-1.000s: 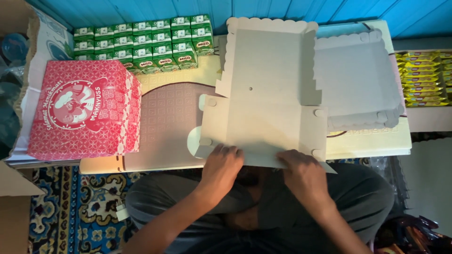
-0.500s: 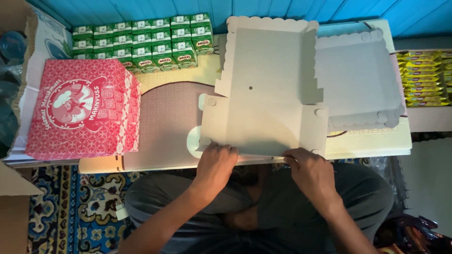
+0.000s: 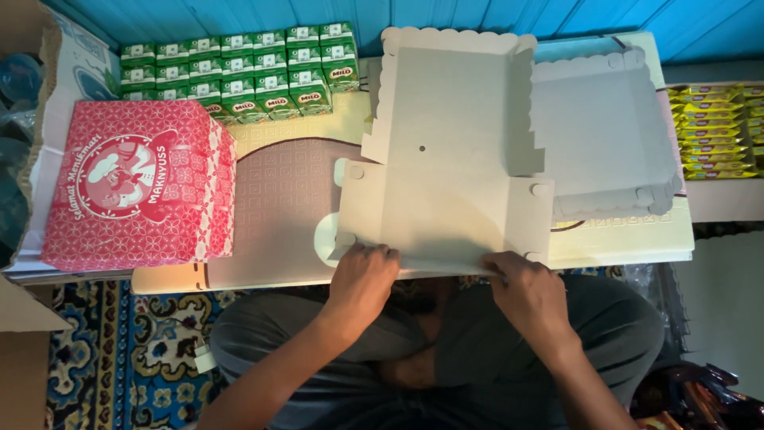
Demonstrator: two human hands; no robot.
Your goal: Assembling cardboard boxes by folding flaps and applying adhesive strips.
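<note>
**Low table, blue wall, one flat box blank**

Blue-painted plank wall [image 3: 239,12] runs along the back, and in front of it there's a low table [image 3: 621,243] covered with a stack of flat printed cardboard sheets, cream with a brownish patterned arch. The floor is a busy blue and yellow patterned rug [image 3: 103,342], and the person is sitting cross-legged on it in grey trousers, knees tucked right up to the table edge.

Only the one head view, so here's what's on it. At the back left are rows of small green drink cartons [image 3: 239,72] packed tight against the wall. Just in front of them, on the left, sits an assembled red patterned box [image 3: 135,187] with a white round emblem on top. Off to the right, on a separate shelf, there's a pile of yellow snack packets [image 3: 716,131]. A brown cardboard carton flap [image 3: 24,318] pokes in at the lower left.

The main thing is the unfolded grey box blank [image 3: 446,167] with scalloped edges, lying open in the middle of the table, with another similar blank [image 3: 605,135] partly under it to the right. The left hand [image 3: 362,283] is pinching the blank's near edge at the left corner, fingers curled over it. The right hand [image 3: 529,295] grips the same near edge further right, thumb on top.
</note>
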